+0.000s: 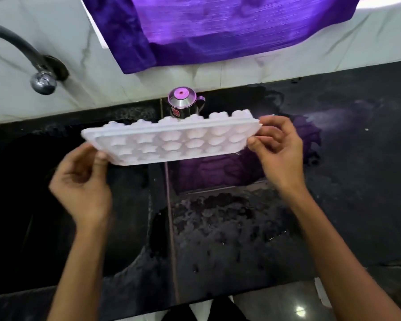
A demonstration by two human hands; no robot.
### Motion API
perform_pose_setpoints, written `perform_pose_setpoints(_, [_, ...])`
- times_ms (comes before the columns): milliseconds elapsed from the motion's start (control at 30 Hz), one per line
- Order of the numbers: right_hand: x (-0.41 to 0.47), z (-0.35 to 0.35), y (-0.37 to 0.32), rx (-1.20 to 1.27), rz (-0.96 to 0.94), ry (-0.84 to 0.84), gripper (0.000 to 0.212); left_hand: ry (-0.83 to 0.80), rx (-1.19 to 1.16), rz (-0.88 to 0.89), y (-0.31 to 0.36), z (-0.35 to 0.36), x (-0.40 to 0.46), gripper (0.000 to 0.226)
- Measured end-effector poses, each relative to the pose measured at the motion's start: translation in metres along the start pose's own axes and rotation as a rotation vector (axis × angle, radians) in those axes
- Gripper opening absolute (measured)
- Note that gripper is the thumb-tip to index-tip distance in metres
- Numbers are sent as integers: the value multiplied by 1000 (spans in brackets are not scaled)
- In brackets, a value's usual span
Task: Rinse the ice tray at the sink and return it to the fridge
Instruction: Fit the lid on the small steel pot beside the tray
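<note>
Ice tray (171, 140) held in the air above the worktop (333, 181), long axis left to right, straddling the sink (33, 181) edge. Left hand (83, 179) and right hand (278, 151) each pinch one short end; tap (21, 54) lies beyond the left grip.

Light comes from the top of the frame, passing through a purple cloth (218, 26) that glows and tints the scene violet. The dark counter (333, 181) is wet and mirrors that purple glow, with a bright white glare spot on the floor (300, 309) at the bottom edge. The sink (28, 205) on the left sits in deep shadow, nearly black. The left hand (83, 179) is smeared by motion blur. The wide lens bends the wall edge and the counter line near the borders.
</note>
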State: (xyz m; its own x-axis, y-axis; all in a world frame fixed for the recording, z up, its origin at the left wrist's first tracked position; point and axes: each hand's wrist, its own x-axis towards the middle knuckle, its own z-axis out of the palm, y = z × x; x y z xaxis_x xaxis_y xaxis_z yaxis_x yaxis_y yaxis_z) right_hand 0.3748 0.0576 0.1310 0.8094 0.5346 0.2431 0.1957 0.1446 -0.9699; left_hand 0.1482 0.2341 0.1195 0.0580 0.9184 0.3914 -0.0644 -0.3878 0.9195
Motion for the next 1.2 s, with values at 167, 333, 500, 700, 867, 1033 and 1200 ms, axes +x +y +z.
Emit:
perform_pose_setpoints(167, [16,-34,22,-76,155,52,21,-111,20,-216,-12,38,-21,27])
perform_pose_setpoints(333, [19,-45,53,-227,255,4,18,-251,119,-413,-37,45,-43,27])
perform_pose_setpoints(500, [26,-54,72,-299,366,-55,18,-421,241,-573,-52,46,-53,29])
perform_pose_setpoints(700, [21,-61,75,-381,471,-107,30,-504,367,-567,-59,49,-57,35])
perform_pose_setpoints(867, [26,-60,78,-421,526,-152,34,-501,396,-525,-57,54,-52,31])
perform_pose_setpoints(1033, [33,-61,91,-469,545,-134,32,-512,428,-508,-58,53,-53,32])
perform_pose_setpoints(1200, [39,-63,102,-518,552,-140,33,-505,469,-496,-57,57,-50,36])
